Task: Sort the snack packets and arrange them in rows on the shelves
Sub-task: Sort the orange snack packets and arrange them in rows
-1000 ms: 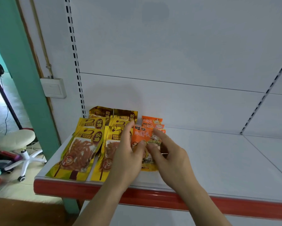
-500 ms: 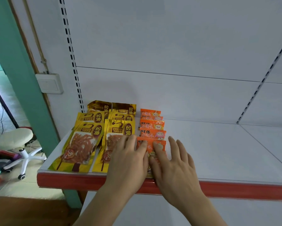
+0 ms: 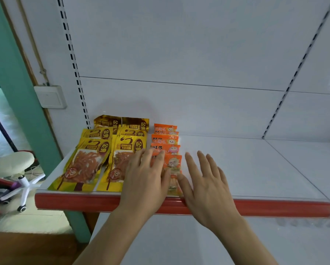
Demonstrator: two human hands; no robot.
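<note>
Nearest the camera, two forearms reach up over the red front edge of the shelf. The left hand lies flat with its fingers straight and a little spread, the tips resting on the left part of the front orange packet and the palm over the lower right corner of the near yellow packet beside it. The right hand is open too, fingers fanned above the bare shelf just right of the orange packet, with the thumb touching that packet's right edge. Neither hand grips anything; together they seem to bracket the packet from both sides, probably to square it up with the shelf front and with its row.

Behind that packet, more orange packets run straight back toward the rear panel, each overlapping the one behind, so the labels show like shingles. That layering looks deliberate, keeping every face readable from the front.

To the left sit two rows of larger yellow packets, the leftmost reaching the shelf lip, stacked in the same overlapping way, with the last ones leaning against the white back panel. So the kinds are already separated by colour, three rows in all, packed at the left end of the shelf. The wide stretch of shelf to the right holds no packets.

Beyond the shelf's left side stand a green post, a wall switch and a white stool.
</note>
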